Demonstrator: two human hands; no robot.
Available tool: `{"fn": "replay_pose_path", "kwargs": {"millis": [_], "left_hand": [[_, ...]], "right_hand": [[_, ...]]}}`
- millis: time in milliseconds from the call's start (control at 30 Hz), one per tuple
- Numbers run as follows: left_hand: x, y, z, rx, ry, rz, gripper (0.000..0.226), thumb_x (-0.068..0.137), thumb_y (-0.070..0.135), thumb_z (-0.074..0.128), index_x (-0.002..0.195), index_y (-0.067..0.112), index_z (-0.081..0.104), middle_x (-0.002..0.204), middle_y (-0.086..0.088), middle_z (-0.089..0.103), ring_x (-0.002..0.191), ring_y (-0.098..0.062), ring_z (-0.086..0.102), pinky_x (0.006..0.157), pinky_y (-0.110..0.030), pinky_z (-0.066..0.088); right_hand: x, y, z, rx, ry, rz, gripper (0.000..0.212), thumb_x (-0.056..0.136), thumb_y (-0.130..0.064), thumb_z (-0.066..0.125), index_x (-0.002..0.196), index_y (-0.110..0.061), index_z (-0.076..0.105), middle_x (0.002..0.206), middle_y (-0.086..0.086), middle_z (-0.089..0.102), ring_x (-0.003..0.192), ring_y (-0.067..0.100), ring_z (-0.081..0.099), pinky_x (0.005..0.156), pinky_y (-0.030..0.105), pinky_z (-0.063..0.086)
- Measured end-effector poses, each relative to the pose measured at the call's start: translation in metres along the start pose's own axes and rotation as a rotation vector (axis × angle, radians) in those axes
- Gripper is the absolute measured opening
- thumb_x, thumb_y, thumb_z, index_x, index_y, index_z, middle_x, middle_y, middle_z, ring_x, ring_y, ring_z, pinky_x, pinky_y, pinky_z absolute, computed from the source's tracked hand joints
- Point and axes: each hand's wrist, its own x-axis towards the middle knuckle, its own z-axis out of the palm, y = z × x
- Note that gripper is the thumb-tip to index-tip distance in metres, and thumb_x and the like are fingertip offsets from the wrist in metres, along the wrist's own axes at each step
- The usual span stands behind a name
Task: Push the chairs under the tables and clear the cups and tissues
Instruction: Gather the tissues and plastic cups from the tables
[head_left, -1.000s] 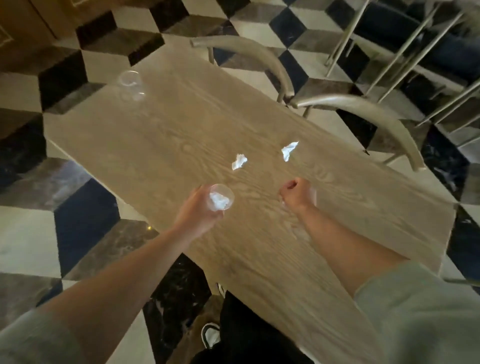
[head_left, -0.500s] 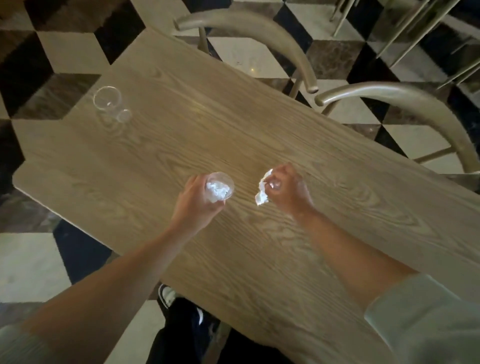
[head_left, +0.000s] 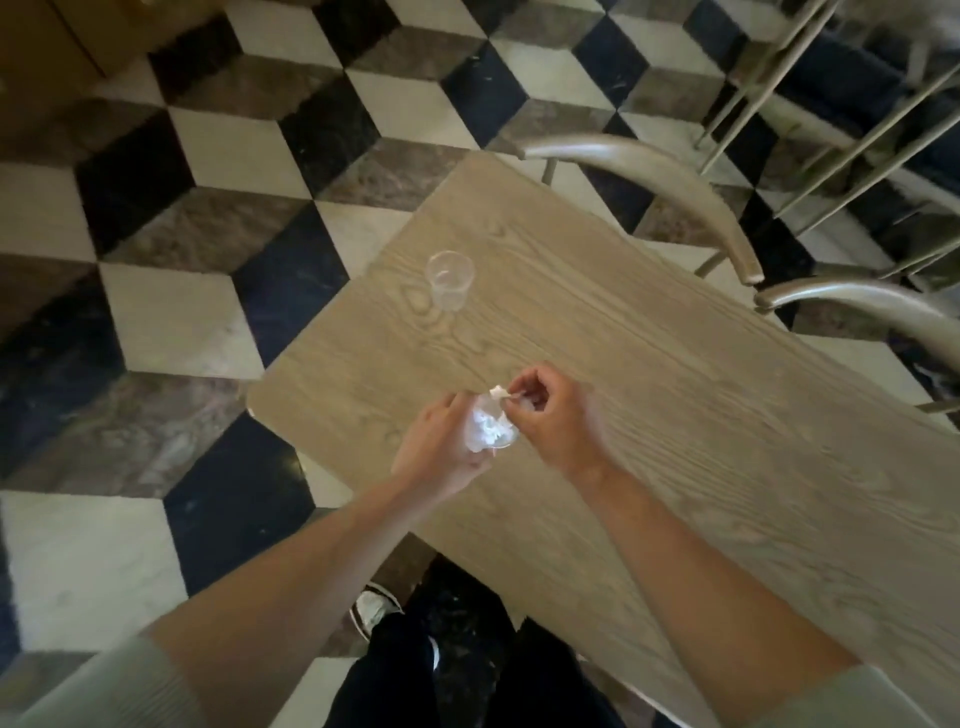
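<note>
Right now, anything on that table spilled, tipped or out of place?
Nothing spilled or tipped. One empty clear cup stands upright near the table's far corner, not yet cleared. The left hand holds a cup of tissues; the right hand pinches another tissue at its rim.

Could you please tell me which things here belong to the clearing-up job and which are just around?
Job:
- held cup in left hand
- tissue pinched by right hand
- empty cup on table
- two chairs

Just around:
- checkered floor
- railing

Dim, soft indoor light; slightly blurred, edges warped by wide-angle.
</note>
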Motion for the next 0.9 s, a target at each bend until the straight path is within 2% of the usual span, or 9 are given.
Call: {"fn": "replay_pose_path", "kwargs": {"millis": [100, 167, 267, 400, 500, 600, 733, 800, 900], "left_hand": [[-0.005, -0.043, -0.044, 0.003, 0.002, 0.003, 0.053, 0.075, 0.024, 0.078, 0.123, 0.016, 0.056, 0.115, -0.006, 0.055, 0.107, -0.032, 0.056, 0.085, -0.041, 0.046], [-0.004, -0.06, -0.062, 0.011, -0.01, 0.02, 0.05, 0.075, 0.023, 0.077, 0.121, 0.016, 0.057, 0.114, -0.006, 0.056, 0.109, -0.032, 0.056, 0.088, -0.042, 0.046], [0.0, -0.082, -0.082, 0.01, -0.003, 0.01, 0.05, 0.074, 0.025, 0.077, 0.119, 0.019, 0.057, 0.112, -0.001, 0.056, 0.105, -0.025, 0.057, 0.085, -0.036, 0.046], [0.013, -0.098, -0.102, -0.019, 0.029, -0.037, 0.053, 0.077, 0.023, 0.078, 0.125, 0.019, 0.055, 0.117, 0.001, 0.056, 0.106, -0.023, 0.058, 0.087, -0.037, 0.05], [0.029, -0.104, -0.117, -0.079, 0.099, -0.105, 0.058, 0.077, 0.022, 0.08, 0.129, 0.017, 0.054, 0.12, 0.0, 0.059, 0.104, -0.02, 0.058, 0.083, -0.033, 0.048], [0.054, -0.106, -0.136, -0.105, 0.127, -0.159, 0.053, 0.078, 0.028, 0.079, 0.126, 0.023, 0.056, 0.113, 0.006, 0.061, 0.099, -0.012, 0.059, 0.077, -0.023, 0.042], [0.083, -0.107, -0.151, -0.085, 0.151, -0.191, 0.056, 0.075, 0.035, 0.078, 0.124, 0.037, 0.051, 0.109, 0.017, 0.057, 0.094, -0.002, 0.057, 0.073, -0.016, 0.043], [0.096, -0.109, -0.154, -0.047, 0.142, -0.15, 0.061, 0.076, 0.036, 0.077, 0.128, 0.041, 0.044, 0.114, 0.019, 0.053, 0.099, -0.004, 0.056, 0.079, -0.021, 0.045], [0.111, -0.117, -0.151, 0.004, 0.084, -0.057, 0.061, 0.079, 0.035, 0.078, 0.13, 0.035, 0.044, 0.118, 0.016, 0.053, 0.104, -0.01, 0.057, 0.083, -0.025, 0.047]], "right_hand": [[0.011, -0.058, 0.048, -0.225, -0.225, -0.049, 0.017, 0.078, -0.012, 0.076, 0.095, -0.017, 0.077, 0.088, 0.004, 0.078, 0.084, 0.022, 0.072, 0.073, 0.036, 0.056], [0.018, -0.079, 0.067, -0.356, -0.315, -0.076, 0.012, 0.083, -0.015, 0.073, 0.093, -0.012, 0.078, 0.091, 0.013, 0.077, 0.086, 0.03, 0.071, 0.071, 0.036, 0.052], [0.035, -0.103, 0.09, -0.482, -0.458, -0.131, 0.018, 0.093, -0.02, 0.062, 0.095, -0.009, 0.076, 0.094, 0.015, 0.075, 0.089, 0.033, 0.068, 0.068, 0.035, 0.043], [0.07, -0.116, 0.102, -0.538, -0.684, -0.16, 0.034, 0.095, -0.012, 0.05, 0.12, -0.018, 0.074, 0.113, 0.011, 0.074, 0.104, 0.033, 0.066, 0.088, 0.04, 0.052], [0.097, -0.121, 0.101, -0.394, -0.672, -0.188, 0.05, 0.092, -0.003, 0.049, 0.131, -0.026, 0.07, 0.123, 0.006, 0.074, 0.11, 0.027, 0.067, 0.096, 0.041, 0.052], [0.122, -0.125, 0.103, -0.223, -0.611, -0.284, 0.049, 0.093, -0.002, 0.053, 0.133, -0.026, 0.068, 0.128, 0.0, 0.072, 0.116, 0.017, 0.066, 0.101, 0.033, 0.051], [0.146, -0.119, 0.1, -0.088, -0.35, -0.29, 0.035, 0.092, -0.012, 0.069, 0.124, -0.026, 0.069, 0.104, -0.006, 0.079, 0.083, -0.008, 0.062, 0.074, 0.011, 0.047], [0.156, -0.115, 0.098, -0.049, -0.302, -0.259, 0.039, 0.091, -0.018, 0.075, 0.129, -0.027, 0.067, 0.098, -0.007, 0.08, 0.07, -0.015, 0.058, 0.069, 0.014, 0.043], [0.163, -0.109, 0.099, -0.101, -0.299, -0.273, 0.025, 0.092, -0.024, 0.074, 0.117, -0.022, 0.075, 0.101, -0.006, 0.08, 0.086, -0.004, 0.069, 0.081, 0.032, 0.052]]}}
